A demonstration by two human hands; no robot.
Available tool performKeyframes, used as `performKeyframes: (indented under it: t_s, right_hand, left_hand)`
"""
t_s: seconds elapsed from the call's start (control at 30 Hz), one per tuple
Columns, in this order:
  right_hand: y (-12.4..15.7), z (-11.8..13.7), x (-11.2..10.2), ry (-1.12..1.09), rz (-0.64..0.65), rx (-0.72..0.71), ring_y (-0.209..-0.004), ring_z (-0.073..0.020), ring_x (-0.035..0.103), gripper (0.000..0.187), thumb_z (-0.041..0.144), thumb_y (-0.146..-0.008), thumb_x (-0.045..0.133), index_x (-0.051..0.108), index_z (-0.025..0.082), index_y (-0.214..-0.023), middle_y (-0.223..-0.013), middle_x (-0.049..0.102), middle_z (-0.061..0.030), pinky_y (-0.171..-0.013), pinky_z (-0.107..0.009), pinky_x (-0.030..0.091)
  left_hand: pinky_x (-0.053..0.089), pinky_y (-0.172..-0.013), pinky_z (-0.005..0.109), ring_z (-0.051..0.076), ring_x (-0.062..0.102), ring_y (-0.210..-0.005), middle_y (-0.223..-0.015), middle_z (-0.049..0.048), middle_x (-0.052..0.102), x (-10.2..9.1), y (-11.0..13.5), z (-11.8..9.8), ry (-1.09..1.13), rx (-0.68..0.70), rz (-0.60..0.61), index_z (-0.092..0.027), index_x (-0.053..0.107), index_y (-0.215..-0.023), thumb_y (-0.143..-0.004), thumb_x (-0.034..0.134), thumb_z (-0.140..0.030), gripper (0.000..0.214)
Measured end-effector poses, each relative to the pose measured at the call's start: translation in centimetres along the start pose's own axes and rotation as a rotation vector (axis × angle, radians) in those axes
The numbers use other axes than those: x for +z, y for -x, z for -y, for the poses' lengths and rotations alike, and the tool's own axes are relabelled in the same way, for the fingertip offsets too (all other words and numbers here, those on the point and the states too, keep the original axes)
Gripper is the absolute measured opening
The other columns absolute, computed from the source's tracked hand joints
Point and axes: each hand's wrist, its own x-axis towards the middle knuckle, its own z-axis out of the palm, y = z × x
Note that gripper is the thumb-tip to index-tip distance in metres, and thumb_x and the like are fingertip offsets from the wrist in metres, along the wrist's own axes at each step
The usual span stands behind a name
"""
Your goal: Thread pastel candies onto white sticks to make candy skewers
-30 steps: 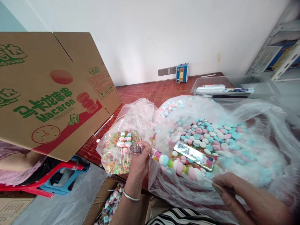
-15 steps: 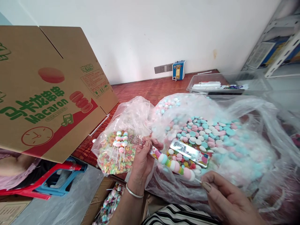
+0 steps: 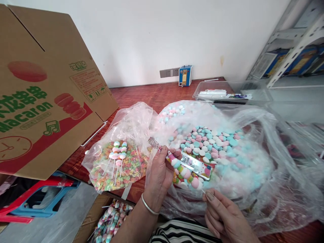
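1. Candy skewer (image 3: 186, 174): aslant between the two hands, over the near side of a large clear bag (image 3: 202, 113); pastel pieces and coloured rings on a white stick (image 3: 203, 191)
2. Right hand (image 3: 222, 209): thumb and forefinger pinching the bare near end of the stick
3. Left hand (image 3: 162, 168): thumb and fingers closed on a printed wrapper (image 3: 154, 143) at the skewer's far end; how far its film reaches down the candy, cannot tell
4. Step in hand, as judged: fitting skewer into wrapper; next move would call for steadying the wrapper mouth and a straight, gentle push on the stick, lest the film snag
5. Just beyond the skewer: second wrapper (image 3: 196, 165) lying above pastel candies (image 3: 202, 145)
6. Left: smaller bag (image 3: 136, 114) of ring candies (image 3: 134, 165), several loose skewers (image 3: 118, 153) resting on it
7. Near left, below the table (image 3: 141, 94) edge: carton (image 3: 93, 212) holding more candy
8. Farther out: tilted cardboard box (image 3: 37, 111) at left, blue device (image 3: 185, 76) by the wall, clear tray (image 3: 260, 94) far right
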Motion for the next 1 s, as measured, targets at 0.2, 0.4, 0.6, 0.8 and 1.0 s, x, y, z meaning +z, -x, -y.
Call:
performKeyframes:
  t_s: [0.2, 0.4, 0.6, 0.8, 1.0]
  right_hand:
    - [-0.7, -1.2, -1.5, 0.245, -0.047, -0.252, -0.04, -0.0061, 0.028, 0.035, 0.055, -0.089, 0.059, 0.057, 0.02, -0.086, -0.047, 0.032, 0.0114, -0.039, -0.017, 0.028]
    - [-0.8, -0.1, -2.1, 0.931, -0.208, -0.826, -0.058, -0.0129, 0.063, 0.011, 0.03, -0.092, 0.058, 0.065, 0.022, -0.089, -0.071, 0.068, 0.0008, -0.052, -0.019, 0.048]
    - [-1.1, 0.4, -1.9, 1.156, -0.252, -1.149, -0.06, -0.0155, 0.069, 0.009, 0.02, -0.089, 0.058, 0.066, 0.023, -0.091, -0.072, 0.073, -0.0006, -0.059, -0.022, 0.053]
    - [-1.0, 1.0, -1.6, 1.058, -0.289, -0.849, -0.058, -0.0162, 0.066, 0.015, 0.029, -0.091, 0.054, 0.066, 0.022, -0.086, -0.07, 0.071, -0.0005, -0.054, -0.022, 0.05]
    - [-1.3, 1.1, -2.1, 0.866, -0.25, -0.485, -0.05, -0.014, 0.049, 0.03, 0.045, -0.093, 0.051, 0.066, 0.02, -0.085, -0.058, 0.057, 0.0025, -0.045, -0.023, 0.038]
  left_hand:
    - [0.056, -0.071, 0.028, 0.014, 0.067, -0.065, -0.068, 0.0013, 0.066, 1.0, -0.2, 0.8, -0.021, -0.004, 0.006, -0.014, 0.061, -0.076, -0.079, 0.072, -0.02, 0.012]
    - [0.057, -0.082, 0.033, 0.015, 0.07, -0.072, -0.073, 0.0026, 0.068, 1.2, -0.5, 1.5, -0.04, 0.023, -0.065, -0.014, 0.061, -0.077, -0.08, 0.069, -0.018, 0.009]
    - [0.056, -0.087, 0.032, 0.016, 0.071, -0.078, -0.075, 0.0049, 0.07, 1.1, -1.1, 2.0, -0.072, 0.015, -0.095, -0.013, 0.061, -0.075, -0.087, 0.06, -0.017, 0.012]
    - [0.055, -0.087, 0.033, 0.015, 0.07, -0.076, -0.079, 0.0052, 0.069, 0.8, -1.2, 2.4, -0.073, 0.022, -0.076, -0.013, 0.062, -0.079, -0.084, 0.066, -0.021, 0.01]
    - [0.056, -0.083, 0.033, 0.013, 0.067, -0.07, -0.07, 0.0001, 0.063, 0.8, -0.9, 2.4, 0.026, 0.017, -0.053, -0.015, 0.059, -0.076, -0.085, 0.066, -0.019, 0.012]
